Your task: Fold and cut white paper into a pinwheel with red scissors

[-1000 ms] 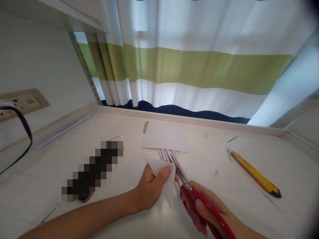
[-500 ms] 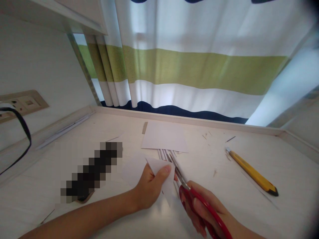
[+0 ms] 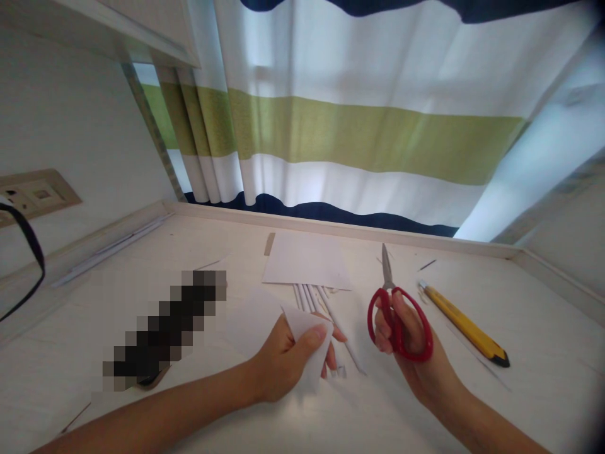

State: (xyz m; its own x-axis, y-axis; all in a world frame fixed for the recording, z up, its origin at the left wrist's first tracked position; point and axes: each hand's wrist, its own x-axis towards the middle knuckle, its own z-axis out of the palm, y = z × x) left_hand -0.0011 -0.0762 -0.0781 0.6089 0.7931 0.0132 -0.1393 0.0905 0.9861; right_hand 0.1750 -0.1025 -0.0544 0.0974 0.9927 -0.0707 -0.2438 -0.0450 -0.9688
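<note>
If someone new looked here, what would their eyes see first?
Probably the red-handled scissors, held up in the right hand. Next, maybe the yellow cutter lying on the white table to the right of that hand, or the curtain with its wide green band behind the table.

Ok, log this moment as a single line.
left hand: holding white paper; right hand: holding red-handled scissors, blades closed, apart from paper; thin white sticks: on tabletop; yellow utility knife: right of scissors

Backlit thru curtain [image 3: 340,135], rm a bit dim, soft shadows, dark R corners.
</note>
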